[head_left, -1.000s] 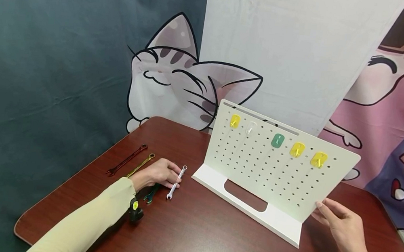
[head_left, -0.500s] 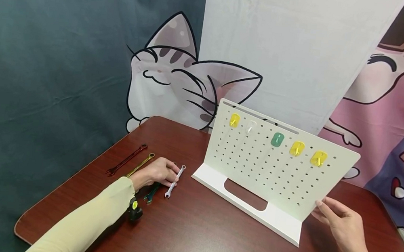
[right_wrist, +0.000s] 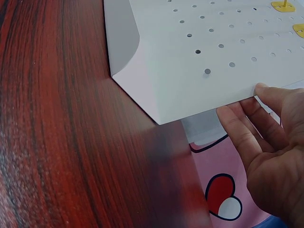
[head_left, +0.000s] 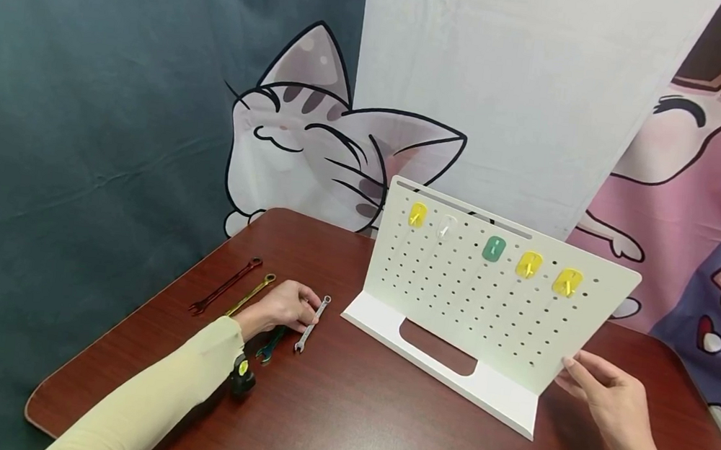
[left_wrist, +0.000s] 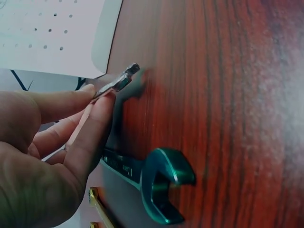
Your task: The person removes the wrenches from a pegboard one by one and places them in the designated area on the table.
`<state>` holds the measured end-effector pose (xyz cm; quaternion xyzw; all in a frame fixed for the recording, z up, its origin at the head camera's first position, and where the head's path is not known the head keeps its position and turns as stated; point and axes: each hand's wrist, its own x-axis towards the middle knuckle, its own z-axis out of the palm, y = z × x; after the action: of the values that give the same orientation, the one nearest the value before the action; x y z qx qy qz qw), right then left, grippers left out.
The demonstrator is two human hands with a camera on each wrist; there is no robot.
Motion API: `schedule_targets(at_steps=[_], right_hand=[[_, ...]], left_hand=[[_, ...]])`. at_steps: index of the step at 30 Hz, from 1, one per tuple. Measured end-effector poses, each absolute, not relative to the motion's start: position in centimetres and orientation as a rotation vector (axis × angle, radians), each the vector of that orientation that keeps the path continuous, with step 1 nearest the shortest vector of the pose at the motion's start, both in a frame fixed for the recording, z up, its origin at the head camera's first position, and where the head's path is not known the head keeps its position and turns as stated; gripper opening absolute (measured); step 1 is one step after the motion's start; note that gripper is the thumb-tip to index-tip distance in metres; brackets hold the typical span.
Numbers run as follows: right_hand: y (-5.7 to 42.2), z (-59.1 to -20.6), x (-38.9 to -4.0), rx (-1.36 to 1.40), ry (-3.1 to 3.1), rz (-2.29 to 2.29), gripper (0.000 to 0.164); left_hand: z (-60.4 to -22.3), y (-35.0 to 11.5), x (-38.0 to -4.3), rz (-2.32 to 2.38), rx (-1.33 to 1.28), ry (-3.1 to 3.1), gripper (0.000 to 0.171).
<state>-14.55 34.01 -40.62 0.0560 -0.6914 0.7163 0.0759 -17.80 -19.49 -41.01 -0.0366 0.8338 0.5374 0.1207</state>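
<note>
My left hand (head_left: 287, 306) pinches a silver combination wrench (head_left: 309, 332) between thumb and fingers. In the left wrist view, the wrench's tip (left_wrist: 124, 80) pokes out past the fingertips, seemingly just above the table. Partly under that hand lies a green wrench (left_wrist: 164, 183), its open end showing. Farther left are a yellow wrench (head_left: 252, 294) and a dark red wrench (head_left: 224, 287). A white pegboard (head_left: 459, 285) stands tilted back on its base, with yellow, clear and green hooks along the top. My right hand (head_left: 611, 398) grips its right edge, thumb in front and fingers behind.
The reddish-brown wooden table (head_left: 380, 430) has rounded corners. Behind it hangs a cloth backdrop (head_left: 510, 87) with cartoon figures. A black camera (head_left: 243, 377) is strapped to my left wrist.
My left hand and the silver wrench have shifted slightly left since the first frame, then stayed almost still. The right hand and pegboard hold their place.
</note>
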Motion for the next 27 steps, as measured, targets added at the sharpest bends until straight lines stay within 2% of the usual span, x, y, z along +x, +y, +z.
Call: schedule_targets(at_steps=[11, 16, 21, 27], right_hand=[[33.9, -40.7, -14.7, 0.166, -2.088, 2.132, 0.024], [34.0, -40.8, -14.6, 0.137, -2.144, 2.089, 0.023], [34.3, -40.8, -14.5, 0.133, -2.197, 2.049, 0.022], [35.1, -40.2, -13.8, 0.19, -2.172, 2.086, 0.023]], left_hand=[[-40.9, -19.1, -17.8, 1.548, -0.171, 2.485, 0.032], [-40.6, -19.1, -17.7, 1.486, -0.171, 2.574, 0.028], [-40.1, -19.3, -17.5, 1.401, -0.12, 2.705, 0.023], [-39.3, -19.4, -17.5, 1.063, 0.004, 3.03, 0.019]])
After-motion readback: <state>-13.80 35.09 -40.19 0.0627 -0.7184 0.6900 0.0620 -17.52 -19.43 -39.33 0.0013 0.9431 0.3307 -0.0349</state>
